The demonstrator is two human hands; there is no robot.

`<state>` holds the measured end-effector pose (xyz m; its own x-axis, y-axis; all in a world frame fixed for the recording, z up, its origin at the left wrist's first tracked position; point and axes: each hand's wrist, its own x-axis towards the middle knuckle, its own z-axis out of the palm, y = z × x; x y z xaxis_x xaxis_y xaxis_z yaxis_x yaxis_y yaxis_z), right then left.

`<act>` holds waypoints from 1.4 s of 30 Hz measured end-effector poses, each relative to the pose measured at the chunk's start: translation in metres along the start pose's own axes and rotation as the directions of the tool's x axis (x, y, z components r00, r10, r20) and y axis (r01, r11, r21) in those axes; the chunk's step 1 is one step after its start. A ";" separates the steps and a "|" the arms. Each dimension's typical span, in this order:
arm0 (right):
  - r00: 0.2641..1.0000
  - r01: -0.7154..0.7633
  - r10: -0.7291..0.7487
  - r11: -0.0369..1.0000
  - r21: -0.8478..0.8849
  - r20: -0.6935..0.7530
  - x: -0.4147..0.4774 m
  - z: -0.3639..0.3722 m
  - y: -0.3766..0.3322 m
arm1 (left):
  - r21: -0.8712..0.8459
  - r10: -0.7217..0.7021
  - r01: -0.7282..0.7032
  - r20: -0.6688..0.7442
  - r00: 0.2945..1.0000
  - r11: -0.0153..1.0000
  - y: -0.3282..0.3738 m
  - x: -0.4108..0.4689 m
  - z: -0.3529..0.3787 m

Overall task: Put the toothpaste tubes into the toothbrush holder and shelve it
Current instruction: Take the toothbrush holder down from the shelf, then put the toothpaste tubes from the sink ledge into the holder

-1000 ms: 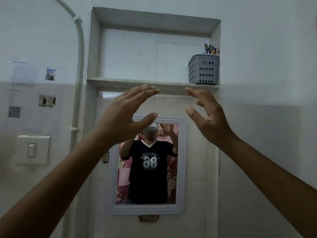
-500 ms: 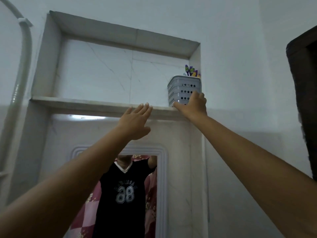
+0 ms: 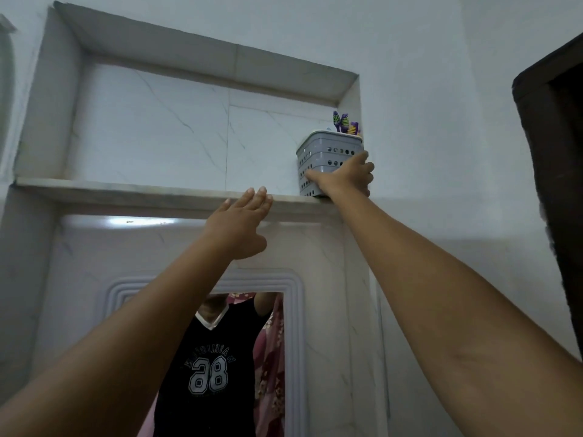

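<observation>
Toothbrush holder (image 3: 328,152), grey and perforated, stands at right end of the recessed shelf (image 3: 126,190), toothbrush heads (image 3: 344,122) above its rim. Right hand (image 3: 345,176) wrapped around its lower front, thumb spread left. Left hand (image 3: 238,225) flat, fingers extended, empty, just below shelf edge

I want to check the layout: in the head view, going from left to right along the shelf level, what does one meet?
Bare shelf → left hand → right hand on the grey holder → dark door frame.
</observation>
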<state>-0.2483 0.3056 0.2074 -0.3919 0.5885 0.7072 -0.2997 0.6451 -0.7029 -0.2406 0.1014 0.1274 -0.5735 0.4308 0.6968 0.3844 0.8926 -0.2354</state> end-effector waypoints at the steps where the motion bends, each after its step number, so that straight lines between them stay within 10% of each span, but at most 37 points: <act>1: 1.000 -0.006 0.007 1.000 0.024 -0.024 -0.002 -0.004 -0.001 | -0.007 -0.002 0.002 0.008 1.000 1.000 0.000 -0.001 -0.001; 7: 0.999 -0.028 0.033 0.983 0.180 -0.025 -0.027 -0.043 -0.006 | -0.019 -0.035 0.036 0.022 0.999 0.999 0.013 -0.009 -0.018; 10: 1.000 -0.028 0.024 0.974 0.224 0.017 -0.049 -0.070 -0.001 | -0.291 -0.105 0.114 0.046 0.993 0.950 0.027 -0.030 -0.018; 15: 0.973 -0.128 0.058 0.941 0.314 0.222 -0.116 -0.103 0.034 | -0.892 -0.057 0.031 0.005 0.998 0.451 0.049 -0.103 0.020; 19: 0.900 -0.233 0.076 0.916 0.325 0.430 -0.191 -0.099 0.104 | -0.992 -0.023 0.055 0.053 0.998 0.114 0.062 -0.171 0.053; 24: 0.798 -0.364 0.128 0.881 0.302 0.589 -0.309 -0.073 0.230 | -0.964 0.055 0.264 0.262 0.964 -0.043 0.087 -0.266 0.119; 33: 0.700 -0.558 0.293 0.793 0.244 0.651 -0.484 -0.030 0.408 | -0.752 0.037 0.658 0.659 0.751 0.029 0.106 -0.397 0.270; 37: 0.696 -0.528 0.370 0.844 0.089 0.615 -0.535 -0.012 0.462 | -0.647 -0.251 0.761 0.744 0.619 -0.040 0.101 -0.455 0.304; 42: 0.673 -0.494 0.429 0.867 -0.066 0.603 -0.570 0.019 0.510 | -0.337 -0.556 0.918 0.731 0.395 0.209 0.082 -0.526 0.363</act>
<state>-0.1944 0.2898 -0.5563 -0.9168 0.3781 0.1282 -0.0092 0.3011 -0.9536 -0.1692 -0.0039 -0.5044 -0.9692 -0.2295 -0.0892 -0.2026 0.5375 0.8186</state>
